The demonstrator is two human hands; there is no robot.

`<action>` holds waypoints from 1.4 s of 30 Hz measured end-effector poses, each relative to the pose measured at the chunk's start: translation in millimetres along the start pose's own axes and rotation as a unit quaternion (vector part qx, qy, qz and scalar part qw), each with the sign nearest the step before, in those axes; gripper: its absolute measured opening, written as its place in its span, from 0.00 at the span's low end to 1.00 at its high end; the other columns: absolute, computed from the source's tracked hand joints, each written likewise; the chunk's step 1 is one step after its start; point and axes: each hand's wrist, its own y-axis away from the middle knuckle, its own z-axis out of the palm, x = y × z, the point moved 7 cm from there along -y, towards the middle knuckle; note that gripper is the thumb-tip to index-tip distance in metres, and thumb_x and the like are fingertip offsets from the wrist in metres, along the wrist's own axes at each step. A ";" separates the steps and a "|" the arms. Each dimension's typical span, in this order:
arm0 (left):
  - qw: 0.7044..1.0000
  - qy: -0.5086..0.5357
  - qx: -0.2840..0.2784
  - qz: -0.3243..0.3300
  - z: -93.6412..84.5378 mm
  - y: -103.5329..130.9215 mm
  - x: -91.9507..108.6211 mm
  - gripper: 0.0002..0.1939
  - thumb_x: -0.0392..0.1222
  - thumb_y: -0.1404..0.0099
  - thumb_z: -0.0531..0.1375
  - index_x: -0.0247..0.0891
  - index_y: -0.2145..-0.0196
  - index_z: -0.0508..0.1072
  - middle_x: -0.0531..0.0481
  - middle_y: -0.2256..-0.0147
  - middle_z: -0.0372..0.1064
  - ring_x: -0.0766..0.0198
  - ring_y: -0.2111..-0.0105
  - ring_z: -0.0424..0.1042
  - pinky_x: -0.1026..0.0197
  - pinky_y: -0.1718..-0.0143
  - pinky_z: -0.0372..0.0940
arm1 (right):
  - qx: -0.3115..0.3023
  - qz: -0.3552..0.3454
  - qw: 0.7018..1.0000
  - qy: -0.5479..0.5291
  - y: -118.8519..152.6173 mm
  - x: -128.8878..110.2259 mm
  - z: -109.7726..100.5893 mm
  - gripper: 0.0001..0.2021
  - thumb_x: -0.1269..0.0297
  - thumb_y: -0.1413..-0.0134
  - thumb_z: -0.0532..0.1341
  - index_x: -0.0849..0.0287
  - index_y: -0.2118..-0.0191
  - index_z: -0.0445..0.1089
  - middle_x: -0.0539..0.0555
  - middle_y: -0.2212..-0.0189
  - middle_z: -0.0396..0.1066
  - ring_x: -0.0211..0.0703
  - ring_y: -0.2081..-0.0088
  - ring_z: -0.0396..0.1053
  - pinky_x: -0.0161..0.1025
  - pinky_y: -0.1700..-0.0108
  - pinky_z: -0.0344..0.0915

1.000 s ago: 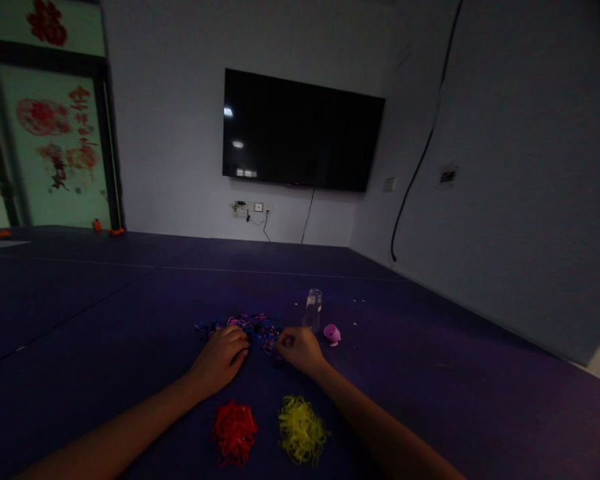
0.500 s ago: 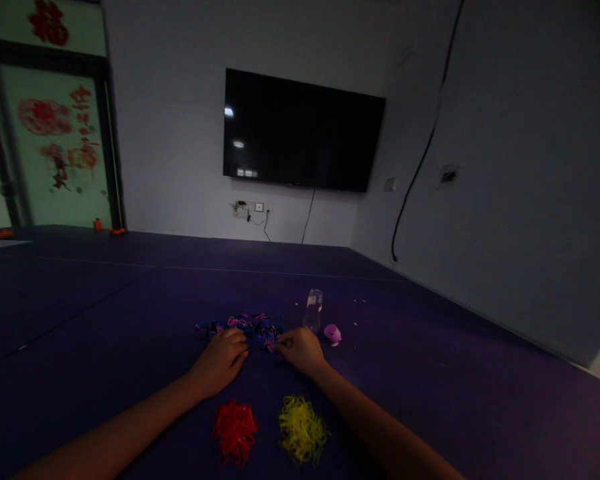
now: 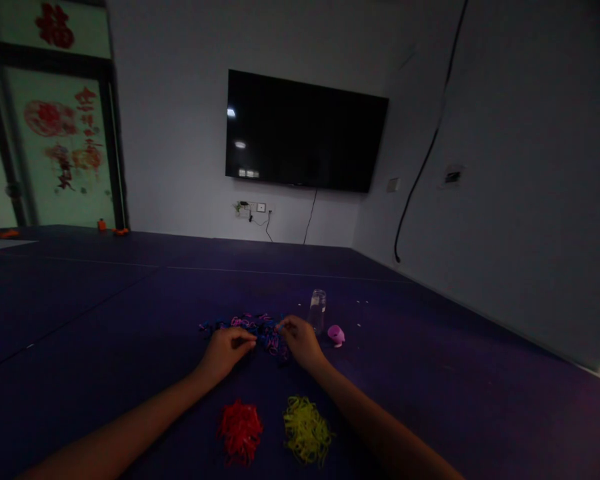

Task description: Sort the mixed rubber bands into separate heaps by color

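My left hand [image 3: 226,350] is at the left part of a mixed pile of blue, pink and dark bands [image 3: 273,339], thumb and fingertips pinched together; whatever is between them is too small to name. At the pile's right side, my right hand [image 3: 301,341] also has its fingertips pressed together, on something I cannot make out. Nearer me lie a red heap of bands [image 3: 241,431] and a yellow heap [image 3: 307,430], between my forearms. A clear bottle [image 3: 317,312] stands just behind my right hand, with a pink cup-like object [image 3: 336,335] beside it.
The purple surface [image 3: 130,300] reaches to the wall, where a large black screen [image 3: 305,133] hangs. Small orange objects [image 3: 101,225] sit at the far left edge near a door. A black cable [image 3: 420,173] hangs down the right wall. Tiny white bits lie right of the bottle.
My left hand has turned from lying over the pile to a pinch at its near edge. My right fingertips have moved slightly up and away from me. The view has shifted a little.
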 end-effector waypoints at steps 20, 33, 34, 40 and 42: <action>0.948 0.286 -0.036 -0.134 28.4 1.7 -16.1 0.17 0.45 0.49 0.63 0.32 0.63 0.74 0.46 0.70 0.75 0.59 0.69 0.74 0.57 0.64 0.67 | -0.112 -0.039 0.989 -0.083 11.8 -12.5 27.8 0.06 0.74 0.52 0.54 0.60 0.71 0.68 0.48 0.75 0.67 0.34 0.74 0.64 0.29 0.71 0.59; 0.930 0.325 -0.041 -0.165 30.5 4.1 -21.1 0.19 0.43 0.52 0.65 0.30 0.63 0.73 0.43 0.69 0.75 0.59 0.70 0.74 0.58 0.66 0.67 | -0.056 -0.068 0.995 0.035 12.8 -22.1 16.4 0.08 0.76 0.56 0.58 0.57 0.70 0.72 0.48 0.76 0.68 0.35 0.75 0.62 0.30 0.72 0.57; 0.931 0.324 -0.044 -0.163 30.8 4.0 -20.5 0.18 0.42 0.52 0.65 0.31 0.63 0.73 0.43 0.69 0.75 0.59 0.70 0.74 0.58 0.66 0.67 | -0.055 -0.068 0.996 0.037 12.7 -21.2 16.6 0.08 0.76 0.56 0.58 0.57 0.70 0.72 0.48 0.76 0.68 0.35 0.75 0.62 0.30 0.72 0.57; 0.941 0.300 -0.050 -0.150 32.1 2.8 -20.5 0.14 0.39 0.54 0.64 0.32 0.66 0.73 0.46 0.72 0.75 0.59 0.71 0.74 0.58 0.66 0.66 | -0.058 -0.077 0.994 0.056 11.7 -17.6 18.6 0.05 0.75 0.57 0.60 0.58 0.73 0.70 0.48 0.78 0.66 0.35 0.76 0.61 0.30 0.73 0.55; 0.942 0.296 -0.049 -0.149 32.5 3.0 -20.7 0.15 0.39 0.54 0.64 0.32 0.67 0.74 0.46 0.71 0.75 0.59 0.71 0.73 0.58 0.66 0.66 | -0.062 -0.077 0.993 0.069 11.8 -17.8 19.5 0.06 0.76 0.58 0.59 0.59 0.73 0.69 0.47 0.78 0.65 0.35 0.76 0.61 0.30 0.73 0.55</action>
